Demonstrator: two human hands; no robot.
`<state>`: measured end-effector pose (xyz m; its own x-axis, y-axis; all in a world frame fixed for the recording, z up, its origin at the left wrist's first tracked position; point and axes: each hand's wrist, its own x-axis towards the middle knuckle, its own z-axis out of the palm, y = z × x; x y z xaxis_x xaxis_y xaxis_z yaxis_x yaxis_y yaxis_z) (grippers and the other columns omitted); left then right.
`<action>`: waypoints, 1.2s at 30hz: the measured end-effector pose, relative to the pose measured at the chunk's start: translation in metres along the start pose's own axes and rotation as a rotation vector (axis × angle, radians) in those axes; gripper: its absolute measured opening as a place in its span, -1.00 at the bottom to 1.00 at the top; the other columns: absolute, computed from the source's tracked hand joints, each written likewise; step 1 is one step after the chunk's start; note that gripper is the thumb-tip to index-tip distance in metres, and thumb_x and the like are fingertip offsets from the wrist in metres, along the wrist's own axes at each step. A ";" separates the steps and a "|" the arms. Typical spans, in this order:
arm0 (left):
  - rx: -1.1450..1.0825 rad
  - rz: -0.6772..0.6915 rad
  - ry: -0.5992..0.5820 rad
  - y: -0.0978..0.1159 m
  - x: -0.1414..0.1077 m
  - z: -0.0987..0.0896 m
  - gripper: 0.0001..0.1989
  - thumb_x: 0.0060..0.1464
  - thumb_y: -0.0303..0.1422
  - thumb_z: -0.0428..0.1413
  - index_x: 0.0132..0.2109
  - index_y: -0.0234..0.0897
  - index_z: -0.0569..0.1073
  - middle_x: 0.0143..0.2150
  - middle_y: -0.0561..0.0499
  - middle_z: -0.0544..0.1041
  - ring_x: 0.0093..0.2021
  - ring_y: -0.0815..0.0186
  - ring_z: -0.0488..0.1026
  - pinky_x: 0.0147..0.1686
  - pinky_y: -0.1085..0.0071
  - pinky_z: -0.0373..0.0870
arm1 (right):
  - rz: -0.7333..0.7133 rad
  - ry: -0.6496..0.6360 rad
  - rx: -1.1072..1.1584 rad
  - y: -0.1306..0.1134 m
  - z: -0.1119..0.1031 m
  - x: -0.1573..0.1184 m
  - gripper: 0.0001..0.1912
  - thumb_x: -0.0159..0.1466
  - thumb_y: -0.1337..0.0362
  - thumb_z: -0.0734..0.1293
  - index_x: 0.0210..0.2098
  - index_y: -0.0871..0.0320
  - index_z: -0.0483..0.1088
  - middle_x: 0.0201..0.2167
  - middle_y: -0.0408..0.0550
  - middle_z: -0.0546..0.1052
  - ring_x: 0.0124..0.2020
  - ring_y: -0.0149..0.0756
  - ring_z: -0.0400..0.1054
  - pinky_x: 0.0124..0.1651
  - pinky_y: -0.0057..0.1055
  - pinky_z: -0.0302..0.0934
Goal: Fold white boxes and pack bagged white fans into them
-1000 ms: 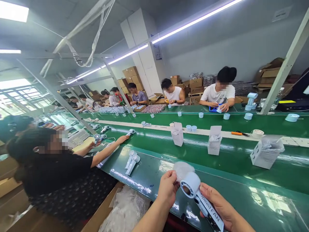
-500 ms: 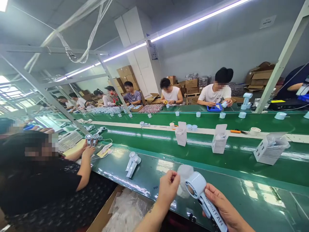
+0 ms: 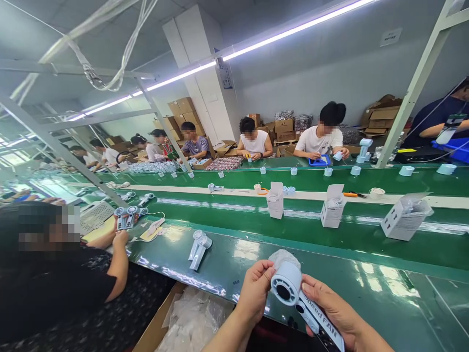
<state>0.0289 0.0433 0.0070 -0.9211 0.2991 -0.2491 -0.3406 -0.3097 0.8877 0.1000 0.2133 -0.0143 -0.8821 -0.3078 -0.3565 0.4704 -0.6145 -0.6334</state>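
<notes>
A light blue handheld fan (image 3: 287, 283) with "Speed FAN" lettering on its handle is tilted in front of me. My right hand (image 3: 331, 305) is closed round the fan where its head meets the handle. With thumb and fingers pinched, my left hand (image 3: 256, 286) holds the edge of a clear plastic bag (image 3: 286, 256), which lies against the back of the fan's head. Two more handheld fans (image 3: 200, 249) lie together on the green bench (image 3: 242, 266), to the left beyond my left hand.
An open carton of clear plastic bags (image 3: 198, 318) stands below the bench edge. Open white boxes (image 3: 405, 220) stand on the green conveyor (image 3: 234, 212). A co-worker (image 3: 62, 274) at my left holds several fans. Other people sit across the line.
My left hand has brought the plastic bag onto the fan's head. The fan has turned, so its round front faces me more. The co-worker's fans have shifted left in view.
</notes>
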 end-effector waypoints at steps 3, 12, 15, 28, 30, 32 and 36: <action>-0.248 -0.036 0.112 0.002 0.003 0.001 -0.51 -0.40 -0.25 0.46 -0.28 -0.31 0.48 -0.40 0.05 0.54 -0.42 0.39 0.43 -0.29 0.45 0.32 | -0.013 0.083 -0.079 -0.001 0.000 -0.002 -0.32 -0.01 0.02 0.55 -0.01 0.23 0.36 -0.59 -0.18 0.48 -0.73 -0.50 0.29 -0.69 -0.51 0.36; 0.403 0.049 -0.200 -0.007 0.002 -0.006 -0.58 -0.17 -0.29 0.35 -0.13 -0.30 0.47 -0.47 0.13 0.42 -0.41 0.41 0.31 -0.34 0.47 0.21 | -0.122 0.260 -0.119 0.004 -0.005 -0.008 -0.40 0.04 -0.05 0.50 -0.03 0.05 0.31 -0.47 -0.26 0.42 -0.69 -0.55 0.22 -0.69 -0.49 0.35; 0.567 0.075 -0.131 -0.009 0.010 -0.005 -0.76 -0.15 -0.32 0.29 -0.29 -0.33 0.51 -0.57 0.16 0.33 -0.49 0.43 0.20 -0.41 0.47 0.13 | -0.151 0.296 -0.125 0.006 -0.007 -0.011 -0.42 0.04 -0.05 0.49 -0.05 0.03 0.30 -0.34 -0.23 0.44 -0.66 -0.57 0.22 -0.68 -0.47 0.36; 0.862 0.700 -0.294 -0.011 0.008 0.008 -0.82 0.17 -0.41 0.02 -0.28 -0.24 0.52 -0.36 -0.09 0.48 -0.30 0.22 0.38 -0.26 0.35 0.30 | -0.167 0.358 -0.114 0.018 -0.011 -0.028 -0.41 0.00 -0.12 0.49 -0.15 0.07 0.28 -0.54 -0.33 0.36 -0.75 -0.57 0.15 -0.74 -0.48 0.30; 0.961 0.799 -0.385 -0.014 0.005 0.000 -0.79 0.20 -0.43 -0.01 -0.21 -0.23 0.54 -0.34 -0.13 0.50 -0.27 0.19 0.39 -0.23 0.31 0.31 | -0.207 0.389 -0.079 0.018 -0.013 -0.029 -0.46 -0.01 -0.11 0.50 -0.27 0.07 0.24 -0.52 -0.33 0.38 -0.75 -0.58 0.15 -0.74 -0.47 0.28; 1.076 0.839 -0.395 -0.025 -0.001 -0.007 -0.76 0.21 -0.46 -0.02 -0.16 -0.23 0.54 -0.32 -0.16 0.51 -0.25 0.16 0.39 -0.21 0.28 0.30 | -0.257 0.445 -0.051 0.022 -0.017 -0.028 -0.45 -0.01 -0.11 0.50 -0.28 0.06 0.21 -0.54 -0.34 0.39 -0.75 -0.55 0.17 -0.73 -0.46 0.27; 1.198 0.885 -0.450 -0.056 -0.017 -0.001 -0.72 0.20 -0.49 -0.08 -0.12 -0.30 0.52 -0.37 -0.21 0.51 -0.34 0.15 0.40 -0.31 0.30 0.29 | -0.295 0.587 -0.039 0.036 -0.026 -0.015 -0.48 0.00 -0.07 0.47 -0.26 0.05 0.20 -0.62 -0.34 0.40 -0.74 -0.48 0.20 -0.69 -0.50 0.19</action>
<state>0.0632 0.0542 -0.0386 -0.5351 0.7212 0.4399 0.8073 0.2831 0.5178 0.1306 0.2148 -0.0499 -0.8199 0.3233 -0.4726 0.2214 -0.5822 -0.7823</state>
